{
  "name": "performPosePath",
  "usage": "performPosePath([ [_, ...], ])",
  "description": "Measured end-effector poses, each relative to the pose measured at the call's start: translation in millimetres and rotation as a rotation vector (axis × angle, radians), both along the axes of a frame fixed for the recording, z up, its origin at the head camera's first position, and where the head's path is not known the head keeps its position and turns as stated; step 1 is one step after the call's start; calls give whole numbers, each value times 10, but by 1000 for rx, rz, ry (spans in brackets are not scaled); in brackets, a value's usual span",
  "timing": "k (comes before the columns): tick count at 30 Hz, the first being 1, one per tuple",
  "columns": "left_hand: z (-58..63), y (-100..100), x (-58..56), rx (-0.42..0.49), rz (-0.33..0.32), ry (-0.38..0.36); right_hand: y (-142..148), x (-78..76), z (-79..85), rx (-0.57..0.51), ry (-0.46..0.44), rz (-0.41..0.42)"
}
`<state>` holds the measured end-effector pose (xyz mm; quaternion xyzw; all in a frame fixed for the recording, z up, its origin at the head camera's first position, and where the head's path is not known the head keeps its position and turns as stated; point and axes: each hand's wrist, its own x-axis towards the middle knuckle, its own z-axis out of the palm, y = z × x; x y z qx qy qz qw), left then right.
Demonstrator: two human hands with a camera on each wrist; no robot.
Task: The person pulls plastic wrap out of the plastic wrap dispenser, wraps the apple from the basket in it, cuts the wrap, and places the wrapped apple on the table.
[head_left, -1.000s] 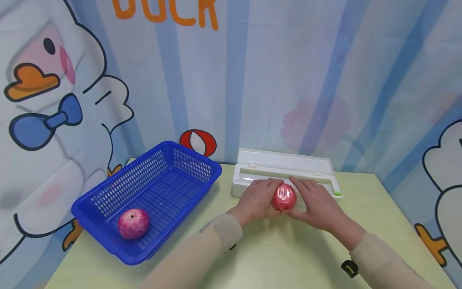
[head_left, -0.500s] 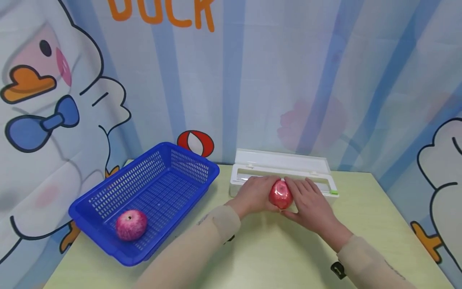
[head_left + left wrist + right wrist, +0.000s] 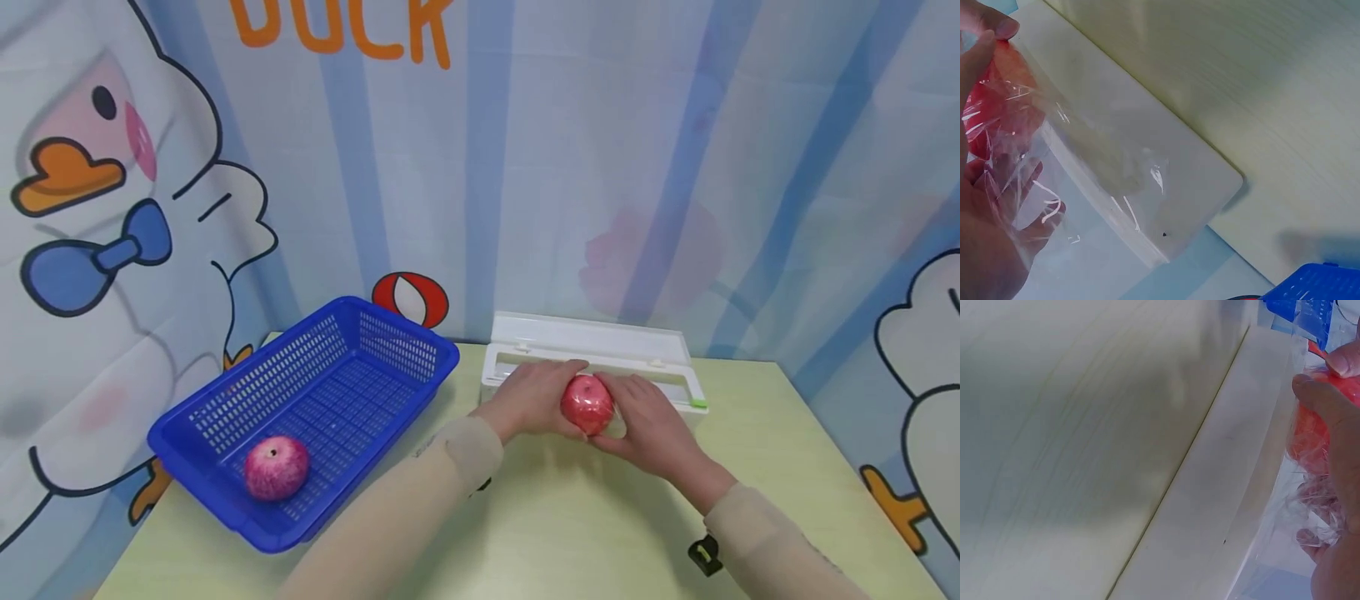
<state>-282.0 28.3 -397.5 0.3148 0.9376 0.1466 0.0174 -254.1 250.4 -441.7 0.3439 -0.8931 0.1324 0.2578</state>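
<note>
A red apple [image 3: 587,405], covered in shiny clear cling film [image 3: 1054,112], is between my two hands in the head view. My left hand [image 3: 531,398] grips its left side, and my right hand [image 3: 651,421] holds the opposite side, thumbs near the bottom. Loose film spreads around the fingers in both wrist views. Just behind the hands stands a white cling film dispenser [image 3: 491,367] with its lid [image 3: 592,333] raised; the hands hide part of its front. In the left wrist view the apple [image 3: 1019,69] shows red and orange through creased film.
To the left, a blue plastic basket [image 3: 378,379] with slotted walls sits at an angle on the pale table [image 3: 570,533]. A second, streaky red apple [image 3: 276,468] lies inside it. Behind the table hangs a cartoon duck curtain [image 3: 540,167].
My right hand has come in closer around the apple, its fingers less spread than a second ago. The apple has turned in the hands, its top hollow now facing up. The basket stays put.
</note>
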Motion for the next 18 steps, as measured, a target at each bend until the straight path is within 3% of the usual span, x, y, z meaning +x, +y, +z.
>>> performPosePath([
  [3,20,-24,13,-37,1,19,5,-12,17,6,-29,0],
  [6,26,-62,55,-66,-4,88,-1,-12,44,5,-84,-9],
  [9,5,-104,118,-108,-34,236,-1,-14,85,-17,-155,-21],
  [14,-125,-133,215,-229,-82,551,15,-36,159,-36,-245,-34],
  [18,-212,-99,250,-338,-52,699,17,-63,211,-45,-313,-35],
])
